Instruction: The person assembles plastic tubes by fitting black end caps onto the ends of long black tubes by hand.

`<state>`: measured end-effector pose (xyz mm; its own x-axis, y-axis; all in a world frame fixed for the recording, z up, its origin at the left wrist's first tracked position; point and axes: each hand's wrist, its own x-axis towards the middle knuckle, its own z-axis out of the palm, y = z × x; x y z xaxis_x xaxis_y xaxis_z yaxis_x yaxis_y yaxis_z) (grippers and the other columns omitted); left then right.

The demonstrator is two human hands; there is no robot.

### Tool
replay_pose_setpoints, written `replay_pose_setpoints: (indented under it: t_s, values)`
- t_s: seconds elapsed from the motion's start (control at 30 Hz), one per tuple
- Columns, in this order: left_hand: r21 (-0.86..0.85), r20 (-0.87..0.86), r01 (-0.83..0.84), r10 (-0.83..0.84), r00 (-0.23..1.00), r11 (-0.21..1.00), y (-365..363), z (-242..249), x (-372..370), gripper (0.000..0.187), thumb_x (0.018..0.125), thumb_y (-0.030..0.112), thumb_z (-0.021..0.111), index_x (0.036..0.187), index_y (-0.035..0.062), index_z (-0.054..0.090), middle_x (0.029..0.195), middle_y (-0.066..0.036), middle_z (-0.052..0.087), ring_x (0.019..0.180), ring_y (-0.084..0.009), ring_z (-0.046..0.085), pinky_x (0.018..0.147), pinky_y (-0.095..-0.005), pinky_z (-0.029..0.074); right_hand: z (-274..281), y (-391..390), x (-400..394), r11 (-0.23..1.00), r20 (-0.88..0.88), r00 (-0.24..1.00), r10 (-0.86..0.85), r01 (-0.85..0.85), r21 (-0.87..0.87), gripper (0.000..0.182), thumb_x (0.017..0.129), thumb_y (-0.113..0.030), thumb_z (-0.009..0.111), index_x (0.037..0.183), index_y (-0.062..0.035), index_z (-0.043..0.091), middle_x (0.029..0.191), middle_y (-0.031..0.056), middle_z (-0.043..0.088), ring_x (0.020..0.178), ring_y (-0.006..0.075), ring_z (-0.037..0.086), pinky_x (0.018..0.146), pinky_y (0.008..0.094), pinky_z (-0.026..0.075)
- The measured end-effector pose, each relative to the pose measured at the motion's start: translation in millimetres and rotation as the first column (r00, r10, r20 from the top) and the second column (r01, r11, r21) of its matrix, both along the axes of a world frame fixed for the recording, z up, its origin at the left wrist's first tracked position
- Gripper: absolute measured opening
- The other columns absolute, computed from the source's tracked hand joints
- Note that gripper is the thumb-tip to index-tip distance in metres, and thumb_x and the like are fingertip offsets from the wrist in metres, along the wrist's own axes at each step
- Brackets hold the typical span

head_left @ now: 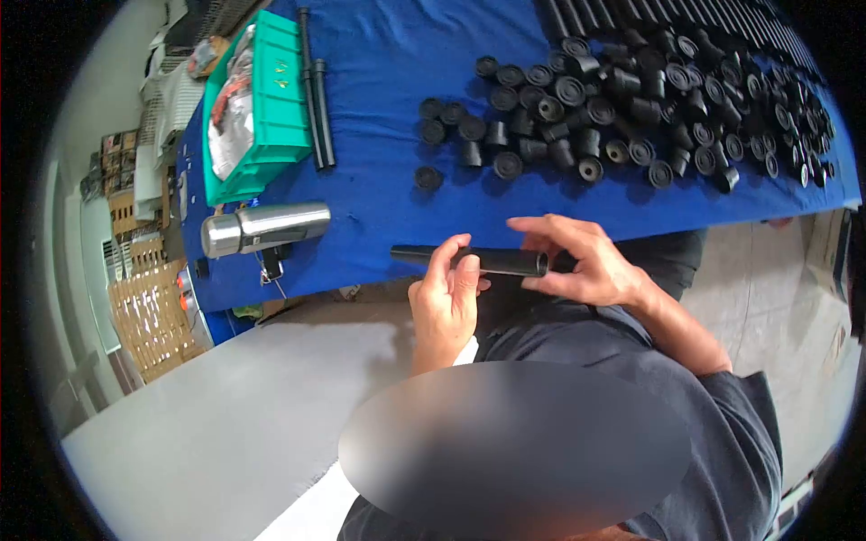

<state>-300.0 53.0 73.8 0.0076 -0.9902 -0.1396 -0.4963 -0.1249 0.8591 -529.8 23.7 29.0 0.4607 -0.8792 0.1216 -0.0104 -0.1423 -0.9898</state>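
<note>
A slim black tube (pixel 510 261) lies level across my lap at the table's front edge, its wider end toward the right. My left hand (pixel 446 302) is closed around its middle, thumb and forefinger on top. Close by the wider end, my right hand (pixel 586 261) is curled with thumb and fingers around a small black cap (pixel 564 261), largely hidden by the fingers. Many short black caps (pixel 508 165) lie loose on the blue cloth (pixel 379 117) beyond my hands.
A steel flask (pixel 280 224) lies on the cloth at the left, by a green crate (pixel 280 108) holding plastic bags. Two long black tubes (pixel 320 117) lie beside the crate. A row of black tubes (pixel 667 11) lines the far right. Cardboard (pixel 149 316) stands at far left.
</note>
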Motion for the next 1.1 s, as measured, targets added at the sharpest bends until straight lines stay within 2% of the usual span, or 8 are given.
replay_pose_setpoints:
  t_s: [0.07, 0.13, 0.27, 0.53, 0.67, 0.8, 0.97, 1.1]
  values:
    - [0.045, -0.027, 0.002, 0.0, 1.0, 0.999, 4, 0, -6, 0.045, 0.107, 0.039, 0.055, 0.127, -0.0011, 0.063, 0.083, -0.012, 0.075, 0.071, -0.0164, 0.074, 0.063, -0.0284, 0.058, 11, 7, 10, 0.993, 0.129, 0.991, 0.029, -0.043, 0.109, 0.063, 0.087, -0.019, 0.081, 0.143, -0.0047, 0.056, 0.106, 0.0127, 0.07, 0.084, 0.0207, 0.069, 0.077, 0.0354, 0.057]
    - [0.086, -0.058, 0.013, -0.008, 0.998, 0.996, 2, 2, -6, 0.039, 0.108, 0.033, 0.056, 0.125, -0.0018, 0.063, 0.081, -0.014, 0.076, 0.071, -0.0179, 0.075, 0.065, -0.0302, 0.059, 0, 6, 18, 0.993, 0.197, 0.98, -0.032, 0.054, -0.104, 0.057, 0.089, -0.019, 0.079, 0.14, -0.0045, 0.058, 0.111, 0.0135, 0.071, 0.088, 0.0225, 0.071, 0.076, 0.0357, 0.057]
    - [0.171, -0.031, 0.108, -0.104, 0.994, 0.979, 1, 3, 0, 0.039, 0.108, 0.033, 0.055, 0.125, -0.0017, 0.065, 0.081, -0.013, 0.077, 0.072, -0.0189, 0.075, 0.065, -0.0304, 0.059, -4, 3, 13, 0.995, 0.185, 0.983, 0.002, 0.017, -0.103, 0.05, 0.091, -0.018, 0.077, 0.136, -0.0042, 0.062, 0.113, 0.0137, 0.073, 0.09, 0.0249, 0.072, 0.074, 0.0367, 0.057]
    - [-0.002, 0.188, 0.228, -0.224, 0.956, 0.974, -9, -1, -7, 0.038, 0.105, 0.029, 0.061, 0.13, -0.0002, 0.064, 0.079, -0.014, 0.075, 0.072, -0.0188, 0.075, 0.064, -0.0336, 0.057, 9, 11, -1, 0.995, 0.023, 0.999, -0.026, 0.028, -0.098, 0.042, 0.084, -0.011, 0.08, 0.122, -0.0003, 0.067, 0.101, 0.0144, 0.072, 0.088, 0.0306, 0.073, 0.076, 0.0378, 0.057]
    - [-0.074, 0.155, 0.267, -0.253, 0.955, 0.961, -9, 2, -10, 0.043, 0.099, 0.02, 0.072, 0.134, -0.0012, 0.06, 0.083, -0.01, 0.074, 0.071, -0.0135, 0.069, 0.064, -0.0282, 0.056, -5, 19, -1, 0.985, 0.066, 0.988, -0.143, 0.148, -0.087, 0.039, 0.088, -0.016, 0.077, 0.122, -0.0024, 0.066, 0.101, 0.0154, 0.072, 0.08, 0.0239, 0.072, 0.067, 0.0346, 0.055]
    - [-0.372, 0.55, 0.469, -0.217, 0.806, 0.801, -31, -2, -5, 0.059, 0.079, 0.008, 0.084, 0.133, 0.0028, 0.06, 0.104, -0.014, 0.072, 0.096, -0.0261, 0.07, 0.093, -0.0394, 0.054, -1, 16, -6, 0.974, 0.017, 0.976, -0.219, 0.217, 0.071, 0.041, 0.089, -0.023, 0.08, 0.121, -0.0014, 0.067, 0.087, 0.0134, 0.072, 0.072, 0.0187, 0.07, 0.064, 0.0318, 0.053]
    - [-0.292, 0.348, 0.391, -0.284, 0.894, 0.873, -38, -45, 5, 0.044, 0.075, 0.002, 0.082, 0.114, 0.0038, 0.062, 0.108, -0.013, 0.071, 0.102, -0.0313, 0.069, 0.101, -0.046, 0.05, 15, 9, -8, 0.97, -0.072, 0.987, -0.142, 0.153, 0.187, 0.048, 0.089, -0.024, 0.082, 0.128, -0.001, 0.065, 0.088, 0.0107, 0.074, 0.074, 0.0121, 0.068, 0.068, 0.0281, 0.054]
    - [0.137, 0.038, 0.446, -0.454, 0.89, 0.885, -32, 2, 10, 0.027, 0.083, 0.005, 0.08, 0.105, -0.0009, 0.065, 0.103, -0.009, 0.071, 0.087, -0.0176, 0.07, 0.081, -0.0311, 0.054, 9, 10, -7, 0.982, 0.149, 0.982, -0.121, 0.097, 0.159, 0.048, 0.089, -0.023, 0.082, 0.13, -0.0028, 0.066, 0.09, 0.0058, 0.073, 0.074, 0.0093, 0.065, 0.068, 0.0267, 0.052]
